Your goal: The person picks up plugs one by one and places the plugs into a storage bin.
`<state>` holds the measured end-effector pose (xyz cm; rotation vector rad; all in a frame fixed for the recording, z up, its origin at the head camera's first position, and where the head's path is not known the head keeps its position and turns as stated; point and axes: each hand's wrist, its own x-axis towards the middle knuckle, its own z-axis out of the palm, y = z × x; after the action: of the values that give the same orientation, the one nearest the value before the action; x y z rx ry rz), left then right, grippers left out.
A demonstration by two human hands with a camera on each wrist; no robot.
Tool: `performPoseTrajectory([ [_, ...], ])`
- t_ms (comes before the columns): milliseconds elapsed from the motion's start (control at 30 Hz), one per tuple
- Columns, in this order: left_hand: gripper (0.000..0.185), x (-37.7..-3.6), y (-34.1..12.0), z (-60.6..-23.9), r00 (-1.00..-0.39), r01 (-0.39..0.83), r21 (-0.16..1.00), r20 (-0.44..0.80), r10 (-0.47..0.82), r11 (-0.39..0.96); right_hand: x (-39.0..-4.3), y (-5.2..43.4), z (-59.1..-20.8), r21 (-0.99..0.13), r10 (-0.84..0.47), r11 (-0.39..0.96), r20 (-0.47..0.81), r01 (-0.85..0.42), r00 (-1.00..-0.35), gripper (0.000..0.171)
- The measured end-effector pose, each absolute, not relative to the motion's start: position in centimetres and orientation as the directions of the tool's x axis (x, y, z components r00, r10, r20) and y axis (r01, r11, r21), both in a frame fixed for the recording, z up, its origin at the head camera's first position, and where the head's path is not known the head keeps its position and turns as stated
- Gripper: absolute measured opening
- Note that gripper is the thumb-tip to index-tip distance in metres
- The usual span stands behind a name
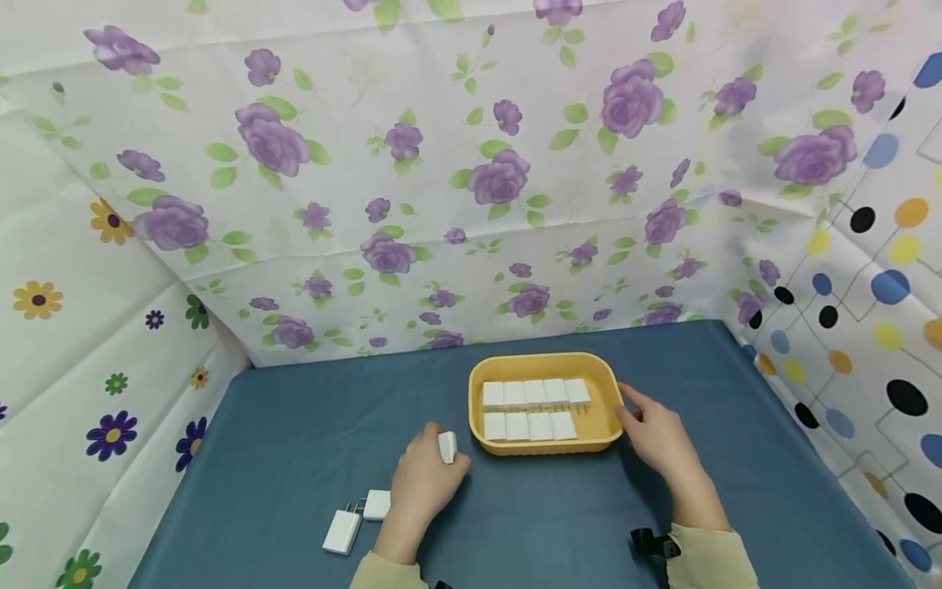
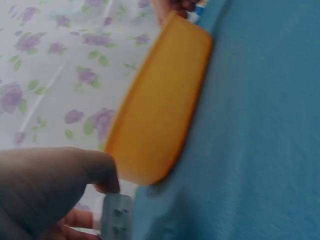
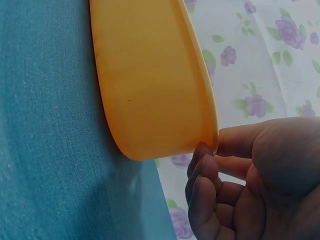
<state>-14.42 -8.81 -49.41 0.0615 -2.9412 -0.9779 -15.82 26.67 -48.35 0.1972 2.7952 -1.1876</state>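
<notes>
A yellow tray (image 1: pixel 607 391) sits mid-table with two rows of white chargers (image 1: pixel 536 409) packed inside. My left hand (image 1: pixel 427 478) pinches one white charger (image 1: pixel 447 447) just left of the tray; the left wrist view shows that charger (image 2: pixel 116 218) under my thumb beside the tray's wall (image 2: pixel 160 110). My right hand (image 1: pixel 657 438) rests at the tray's right end, fingertips (image 3: pixel 204 152) touching its rim (image 3: pixel 210 125), fingers loosely curled. Two more white chargers (image 1: pixel 342 531) (image 1: pixel 376 505) lie on the blue cloth near my left forearm.
The blue tablecloth (image 1: pixel 294 442) is walled in by flowered sheets (image 1: pixel 471 180) at the back and left and a dotted sheet (image 1: pixel 868 311) on the right. A black strap (image 1: pixel 651 542) shows at my right wrist.
</notes>
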Motion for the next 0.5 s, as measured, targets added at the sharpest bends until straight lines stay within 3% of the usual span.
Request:
performPoseTrajectory([
  [267,0.046,-14.2,-7.0,-46.3,-0.970,0.063,0.719,0.207,-0.127,0.692,-16.2,26.6,-48.3,-0.716,0.076,0.683,-0.125,0.143,-0.989,0.060],
  [500,0.042,-14.6,-2.6,-45.8,-0.985,0.160,0.793,0.164,0.047,0.587,-16.0,26.7,-48.3,-0.714,0.084,0.684,-0.123,0.147,-0.989,0.059],
])
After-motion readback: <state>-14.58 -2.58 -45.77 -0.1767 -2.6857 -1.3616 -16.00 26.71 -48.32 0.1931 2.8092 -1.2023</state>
